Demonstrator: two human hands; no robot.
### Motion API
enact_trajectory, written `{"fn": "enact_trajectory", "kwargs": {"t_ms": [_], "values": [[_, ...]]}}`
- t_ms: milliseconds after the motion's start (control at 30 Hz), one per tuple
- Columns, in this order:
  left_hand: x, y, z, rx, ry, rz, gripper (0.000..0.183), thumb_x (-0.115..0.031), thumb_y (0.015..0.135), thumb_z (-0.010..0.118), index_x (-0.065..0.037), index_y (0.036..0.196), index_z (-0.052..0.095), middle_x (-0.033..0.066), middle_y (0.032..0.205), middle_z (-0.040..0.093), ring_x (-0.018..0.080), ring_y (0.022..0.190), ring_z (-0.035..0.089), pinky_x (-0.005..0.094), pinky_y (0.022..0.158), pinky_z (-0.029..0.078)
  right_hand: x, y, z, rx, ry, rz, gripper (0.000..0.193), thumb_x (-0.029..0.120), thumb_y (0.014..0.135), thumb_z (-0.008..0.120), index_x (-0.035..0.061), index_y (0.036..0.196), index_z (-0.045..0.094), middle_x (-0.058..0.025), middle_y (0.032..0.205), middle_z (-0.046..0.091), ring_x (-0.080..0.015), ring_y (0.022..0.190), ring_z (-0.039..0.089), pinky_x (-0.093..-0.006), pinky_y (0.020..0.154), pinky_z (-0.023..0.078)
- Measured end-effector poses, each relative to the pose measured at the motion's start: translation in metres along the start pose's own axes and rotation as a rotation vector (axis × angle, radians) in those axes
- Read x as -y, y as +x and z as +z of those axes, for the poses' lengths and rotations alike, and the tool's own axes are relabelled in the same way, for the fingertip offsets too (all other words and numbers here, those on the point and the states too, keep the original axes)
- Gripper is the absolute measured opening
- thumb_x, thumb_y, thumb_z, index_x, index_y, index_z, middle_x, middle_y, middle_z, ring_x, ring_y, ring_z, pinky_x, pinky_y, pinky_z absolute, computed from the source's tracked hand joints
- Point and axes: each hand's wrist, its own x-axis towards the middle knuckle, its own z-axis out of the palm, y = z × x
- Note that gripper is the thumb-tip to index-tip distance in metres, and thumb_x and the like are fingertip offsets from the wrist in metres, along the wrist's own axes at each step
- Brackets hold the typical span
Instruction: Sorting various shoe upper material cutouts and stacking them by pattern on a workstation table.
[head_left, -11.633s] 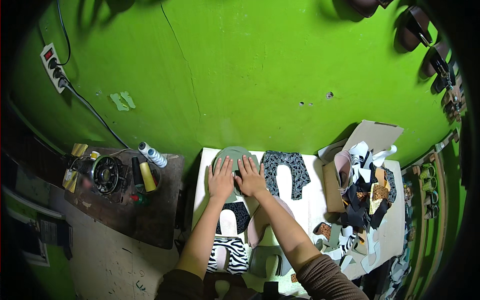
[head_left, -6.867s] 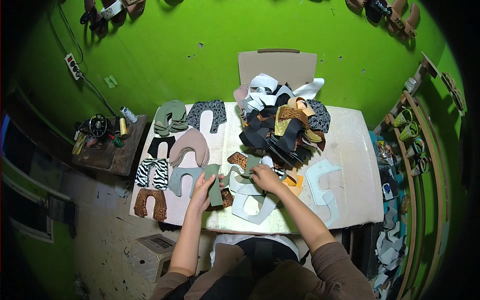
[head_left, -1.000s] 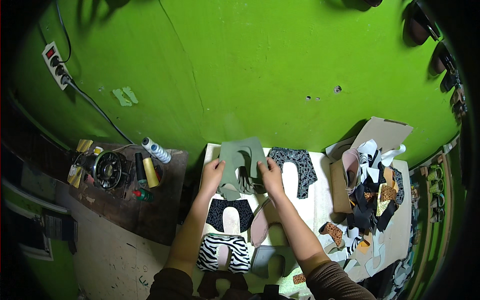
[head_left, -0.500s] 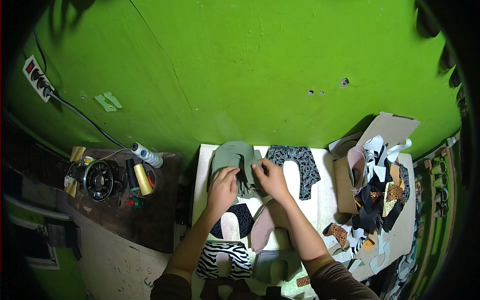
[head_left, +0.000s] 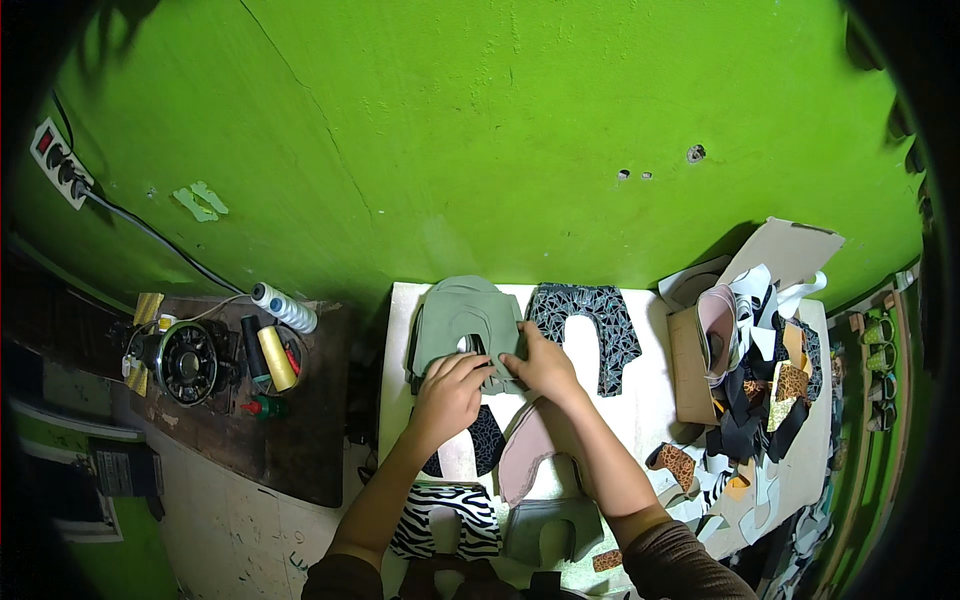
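A stack of olive-green U-shaped cut pieces [head_left: 452,305] lies at the back left of the white tabletop. My left hand [head_left: 452,398] is closed at the stack's near edge, its fingers bent over the lower ends. On the right side, my right hand [head_left: 547,365] holds the edge between thumb and fingers. To its right lies a black-and-grey patterned U-shaped stack [head_left: 615,340]. Nearer to me are a dark patterned piece [head_left: 487,440], a pink piece [head_left: 522,455], zebra-striped pieces [head_left: 415,520] and grey-green pieces [head_left: 525,535]. My hands partly cover the green stack's lower ends.
At right, a cardboard box [head_left: 690,370] overflows with fabric scraps [head_left: 745,400], which spread over the table. A sewing machine handwheel [head_left: 186,363] and thread cones [head_left: 278,358] stand on a dark table at left. Behind is a green wall [head_left: 450,130] with a power strip [head_left: 60,162].
The green pieces' lower ends, spread apart before, now lie flatter and closer together. My left hand has moved slightly nearer to me along them; my right hand stays at the right edge.
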Motion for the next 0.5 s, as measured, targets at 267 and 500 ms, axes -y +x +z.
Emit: {"fn": "enact_trajectory", "kwargs": {"t_ms": [267,500], "values": [[0.027,0.017,-0.001,-0.151,0.226,-0.147,0.033,-0.014,0.079,0.052,0.0,0.11,0.054,0.0143,0.118,0.051,0.0266,0.113,0.046,0.0388,0.095,0.034,0.023,0.012,0.028,-0.39,-0.514,-0.486,0.052,0.025,0.081,0.053,0.0022,0.125,0.04,-0.0161,0.127,0.04,-0.0321,0.121,0.034,-0.0452,0.101,0.024],[0.05,0.011,0.024,-0.04,0.468,-0.238,0.054,-0.03,0.082,0.051,-0.001,0.126,0.041,0.0137,0.136,0.035,0.0256,0.126,0.033,0.0448,0.102,0.024,-0.005,0.024,0.057,-0.325,-0.612,-0.401,0.063,0.035,0.079,0.051,0.0058,0.132,0.034,-0.0125,0.139,0.029,-0.0284,0.129,0.026,-0.0539,0.103,0.014]]}}
